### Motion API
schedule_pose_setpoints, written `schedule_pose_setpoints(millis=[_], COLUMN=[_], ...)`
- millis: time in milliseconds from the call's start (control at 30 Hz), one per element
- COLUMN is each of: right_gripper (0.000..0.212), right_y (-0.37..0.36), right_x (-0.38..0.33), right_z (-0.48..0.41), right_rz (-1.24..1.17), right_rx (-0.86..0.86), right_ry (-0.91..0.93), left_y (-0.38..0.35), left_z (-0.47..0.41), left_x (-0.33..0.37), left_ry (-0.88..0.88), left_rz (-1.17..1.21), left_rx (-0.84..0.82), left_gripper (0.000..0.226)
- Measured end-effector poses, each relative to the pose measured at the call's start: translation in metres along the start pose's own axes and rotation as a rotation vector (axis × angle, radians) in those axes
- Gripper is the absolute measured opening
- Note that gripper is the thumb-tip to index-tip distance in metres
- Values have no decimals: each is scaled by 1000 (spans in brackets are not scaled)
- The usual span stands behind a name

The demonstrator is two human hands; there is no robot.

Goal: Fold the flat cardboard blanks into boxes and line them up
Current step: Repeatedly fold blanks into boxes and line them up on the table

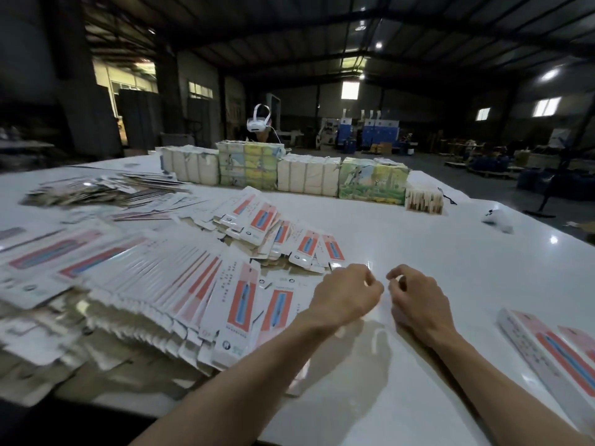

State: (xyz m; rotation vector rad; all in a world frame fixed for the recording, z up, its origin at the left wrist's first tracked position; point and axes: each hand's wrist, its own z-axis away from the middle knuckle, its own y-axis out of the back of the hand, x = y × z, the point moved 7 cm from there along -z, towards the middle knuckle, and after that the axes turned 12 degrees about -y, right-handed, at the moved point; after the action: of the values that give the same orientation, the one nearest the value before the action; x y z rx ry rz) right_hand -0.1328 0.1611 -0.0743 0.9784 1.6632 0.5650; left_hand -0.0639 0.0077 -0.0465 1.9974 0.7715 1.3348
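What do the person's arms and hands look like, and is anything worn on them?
Both forearms are bare as far as the picture shows: no sleeve comes into view. The left hand and the right hand wear no gloves, and no watch, band or ring shows.

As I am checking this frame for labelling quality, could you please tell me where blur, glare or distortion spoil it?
Head view: motion blur smears the flat blanks at left, while the left hand and right hand are fairly sharp. Head view: lamp glare spots the white table at right. Head view: wide-angle bending curves the table edges, and the hall behind is dim.
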Motion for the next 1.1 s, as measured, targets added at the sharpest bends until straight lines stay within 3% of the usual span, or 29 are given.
schedule_pose_setpoints(millis=[133,267,333,467,633,733,867,967,1100], right_gripper=[21,22,23,22,21,22,22,22,23], right_y=[-2,-5,-5,-6,-5,-4,-5,-3,-2], right_x=[4,5,5,7,9,9,7,6,7], right_z=[-2,-3,-2,-2,-2,-2,-2,-1,-1], right_rz=[-85,-122,-138,-180,-212,-224,-231,-253,-350], right_rx=[-30,-71,-79,-90,-95,-90,-102,-93,-72], right_ry=[-32,-45,-55,-71,-87,-86,-82,-80,-51], left_y=[65,119,134,145,156,164,173,163,116], left_z=[24,59,74,84,78,80,80,64,31], left_x=[-22,-69,-88,-107,-90,-80,-63,-39,-19], left_ry=[77,385,474,512,459,418,356,227,180], left_rz=[-536,-884,-960,-855,-858,-723,-534,-303,284], left_rx=[108,47,-3,-17,69,157,129,92,-2], left_gripper=[36,98,109,95,98,63,23,17,22])
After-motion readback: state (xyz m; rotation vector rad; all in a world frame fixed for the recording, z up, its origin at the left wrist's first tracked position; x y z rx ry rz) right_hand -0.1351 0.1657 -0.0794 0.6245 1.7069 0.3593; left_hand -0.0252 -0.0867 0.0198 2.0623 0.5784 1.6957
